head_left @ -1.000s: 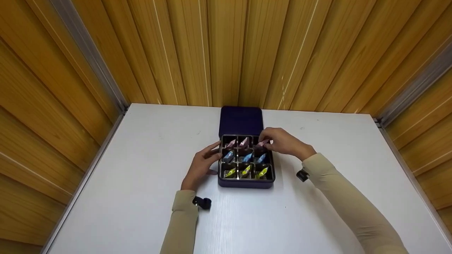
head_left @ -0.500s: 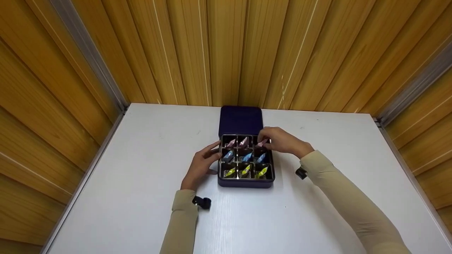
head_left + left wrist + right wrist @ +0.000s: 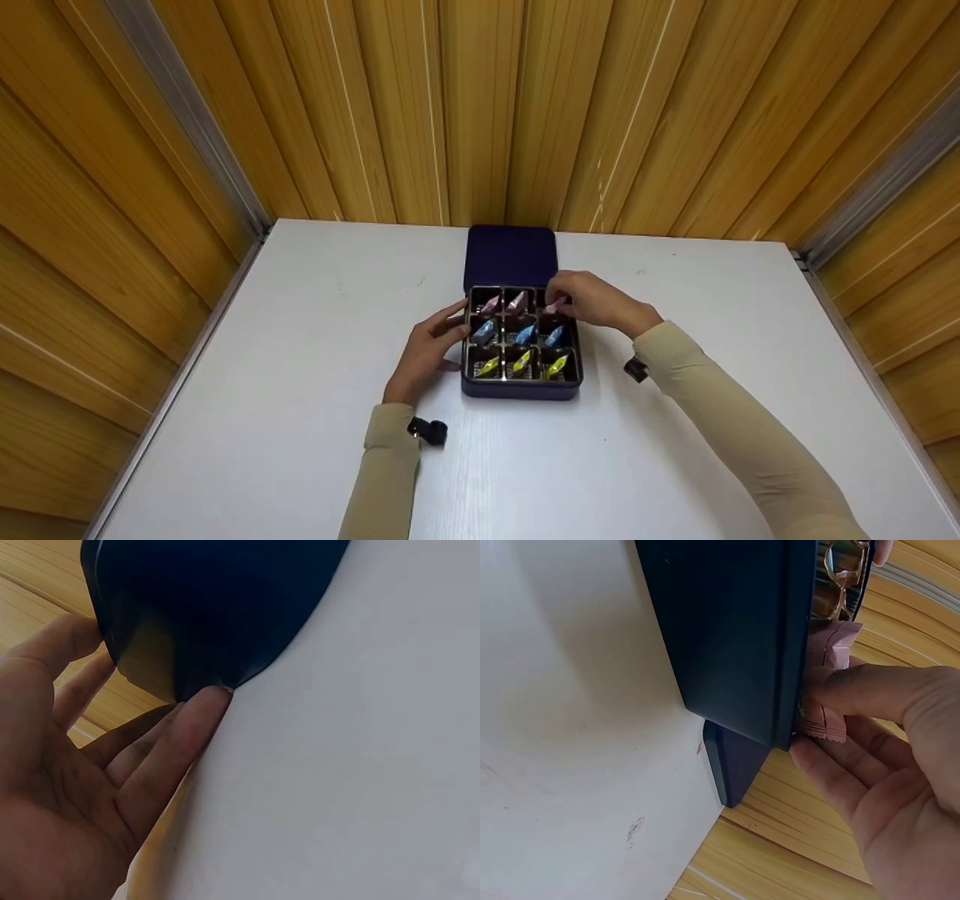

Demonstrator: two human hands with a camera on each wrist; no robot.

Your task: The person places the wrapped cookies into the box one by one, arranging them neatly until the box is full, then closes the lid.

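A dark blue tin with a divided insert stands in the middle of the table. Its compartments hold wrapped candies: yellow ones in front, blue ones in the middle row, pink ones at the back. My right hand reaches over the back right corner and pinches a pink wrapped candy between thumb and fingers at that compartment. My left hand rests against the tin's left side, fingers spread and fingertips touching the blue wall.
The dark blue lid lies right behind the tin, near the table's back edge. Wood-patterned panels rise behind and at both sides of the white table. A black wrist camera sits on the left sleeve.
My right hand has shifted very slightly left, with the pink candy lower into the back right compartment. The left hand stays against the tin.
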